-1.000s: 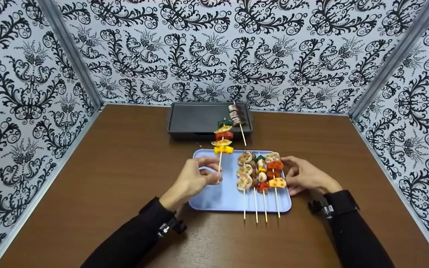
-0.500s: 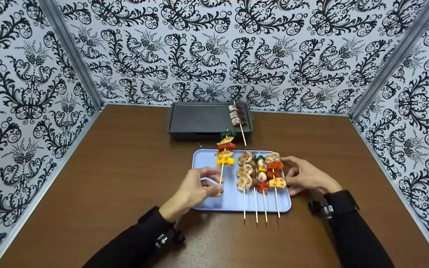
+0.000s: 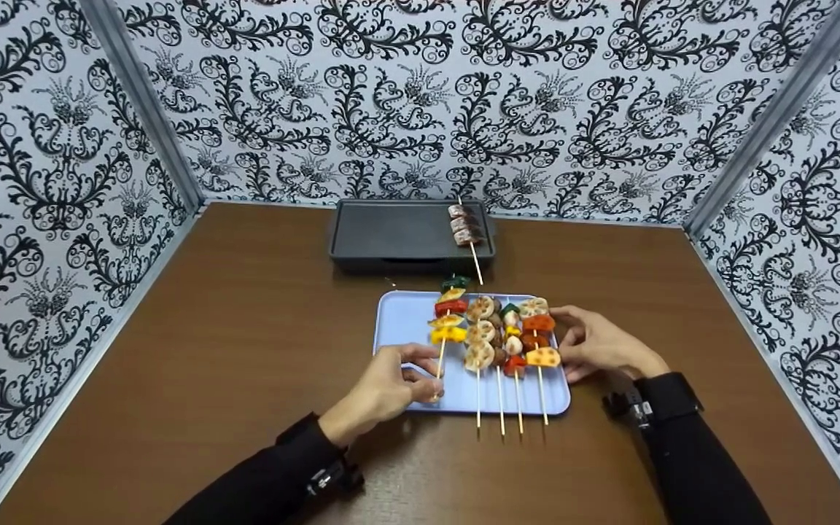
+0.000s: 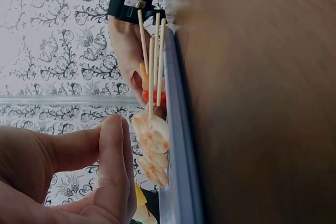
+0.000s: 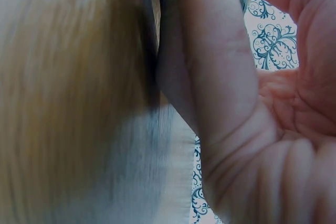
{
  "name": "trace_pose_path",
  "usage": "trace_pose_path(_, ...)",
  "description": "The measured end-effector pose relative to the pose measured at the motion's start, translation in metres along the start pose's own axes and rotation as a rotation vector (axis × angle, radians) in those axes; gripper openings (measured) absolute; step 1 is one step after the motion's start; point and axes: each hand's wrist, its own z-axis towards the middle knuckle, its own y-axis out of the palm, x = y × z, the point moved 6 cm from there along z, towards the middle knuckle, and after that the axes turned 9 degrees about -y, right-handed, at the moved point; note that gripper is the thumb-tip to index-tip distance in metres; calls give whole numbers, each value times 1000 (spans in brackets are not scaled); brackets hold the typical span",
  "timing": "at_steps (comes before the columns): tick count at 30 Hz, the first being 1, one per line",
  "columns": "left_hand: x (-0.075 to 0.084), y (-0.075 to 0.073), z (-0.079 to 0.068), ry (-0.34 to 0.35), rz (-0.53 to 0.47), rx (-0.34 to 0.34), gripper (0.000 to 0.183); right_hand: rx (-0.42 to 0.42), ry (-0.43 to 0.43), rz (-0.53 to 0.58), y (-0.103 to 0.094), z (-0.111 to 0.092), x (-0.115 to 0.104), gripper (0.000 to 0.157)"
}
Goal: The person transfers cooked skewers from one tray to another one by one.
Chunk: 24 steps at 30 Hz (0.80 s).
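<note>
My left hand [image 3: 391,383] pinches the bare stick end of a vegetable skewer [image 3: 449,321] with green, yellow and red pieces. That skewer slants over the middle of the pale blue tray [image 3: 402,317], close beside a lotus root skewer [image 3: 479,356]. In the left wrist view the thumb and fingers [image 4: 113,150] come together, and the held stick is mostly hidden behind them. My right hand [image 3: 602,346] holds the tray at its right edge, fingers curled. Also lying on the tray are a mushroom skewer [image 3: 499,357], a mixed skewer [image 3: 512,345] and a skewer with orange slices [image 3: 542,357].
Behind the tray stands a dark grill plate [image 3: 398,230] with a meat skewer [image 3: 466,227] on its right side, the stick jutting over the front edge. Patterned walls [image 3: 420,109] enclose the brown table [image 3: 267,313] at the back and sides.
My left hand has moved toward me and slightly right, bringing the vegetable skewer from near the grill plate down over the tray. The right hand has stayed at the tray edge.
</note>
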Motion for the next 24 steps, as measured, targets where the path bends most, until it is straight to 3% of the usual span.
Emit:
trace_pose_path(19, -13, 19, -4, -69, 36, -40, 54, -1, -1, -5, 1, 0, -1, 90)
trace_pose_path(24, -15, 26, -3, -87, 52, -23, 52, 5, 4, -7, 1, 1, -1, 90)
